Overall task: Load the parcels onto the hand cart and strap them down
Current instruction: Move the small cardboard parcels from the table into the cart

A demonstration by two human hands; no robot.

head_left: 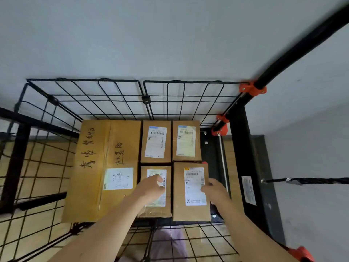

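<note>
Left of the left hand lies the large parcel (105,167), flat on the hand cart (94,95) floor against its mesh wall. The left hand (151,188) rests on the label of the near-middle parcel (160,211), fingers loosely bent, clasping nothing. Beyond both hands sit two small parcels (155,142) side by side. Between the hands stands the near-right parcel (190,212), touching its neighbour. The right hand (215,191) grips its right edge, thumb on top, fingers hidden down the side. Right of that hand, outside the cart, stretches a black strap (311,180).
</note>
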